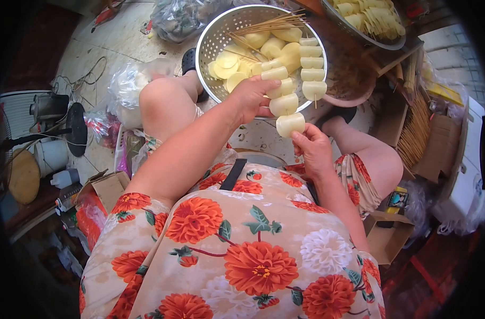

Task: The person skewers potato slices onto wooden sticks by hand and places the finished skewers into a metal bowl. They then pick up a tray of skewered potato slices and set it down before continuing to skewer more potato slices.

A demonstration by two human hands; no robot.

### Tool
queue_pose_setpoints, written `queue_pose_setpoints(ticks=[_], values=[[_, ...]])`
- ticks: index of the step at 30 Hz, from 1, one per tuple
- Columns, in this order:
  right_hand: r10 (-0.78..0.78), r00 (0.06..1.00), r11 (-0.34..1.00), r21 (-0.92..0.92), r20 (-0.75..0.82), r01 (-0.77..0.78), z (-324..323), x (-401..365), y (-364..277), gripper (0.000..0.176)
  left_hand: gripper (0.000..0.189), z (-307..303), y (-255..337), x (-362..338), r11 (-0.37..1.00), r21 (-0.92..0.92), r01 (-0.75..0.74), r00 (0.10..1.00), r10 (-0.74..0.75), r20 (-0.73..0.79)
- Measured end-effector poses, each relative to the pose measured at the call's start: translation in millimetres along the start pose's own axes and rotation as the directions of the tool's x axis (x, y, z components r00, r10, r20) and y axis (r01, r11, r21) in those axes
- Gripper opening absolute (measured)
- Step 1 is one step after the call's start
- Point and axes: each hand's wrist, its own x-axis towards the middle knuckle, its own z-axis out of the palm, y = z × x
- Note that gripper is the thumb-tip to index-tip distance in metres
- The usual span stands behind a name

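Note:
My left hand (249, 99) is closed around a skewer of pale potato slices (284, 105), which hangs over the near rim of a metal colander (209, 40). Thumb and fingers of my right hand (312, 149) pinch the curved slice (290, 125) at the skewer's near end. A second loaded skewer (313, 74) lies across the colander's right side, its tip sticking out past the last slice. Inside the colander are peeled potatoes (273, 48), loose round slices (226, 60) and a bundle of bare bamboo sticks (269, 24).
A second basin (399, 38) with many loaded skewers stands at the upper right, beside a brownish tub (354, 95). More sticks (414, 133) fill a box at the right. Plastic bags (128, 90) and a fan (76, 129) are on the left.

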Motion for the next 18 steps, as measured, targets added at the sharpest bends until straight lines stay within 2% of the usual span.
queue_pose_setpoints(ticks=[6,10,14,18], values=[[0.026,1.000,0.999,0.025,0.011,-0.027,-0.7,1.4,6.0,0.014,0.036,6.1,-3.0,-5.4,0.997,0.077,-0.007,0.999,0.011,-0.045],[0.037,0.999,0.999,0.034,0.012,-0.037,-0.2,3.4,5.6,0.016,0.037,5.6,-3.6,-4.7,0.998,0.066,-0.017,0.999,0.020,-0.051],[0.076,0.997,0.995,0.056,0.024,-0.077,0.0,2.7,3.6,0.018,0.039,1.9,-7.5,0.0,0.988,0.132,-0.075,0.995,0.084,-0.059],[0.107,0.989,0.991,0.064,0.099,-0.114,1.1,-0.1,0.0,0.022,0.039,-0.9,-4.8,-0.3,0.984,0.150,-0.100,0.990,0.113,-0.081]])
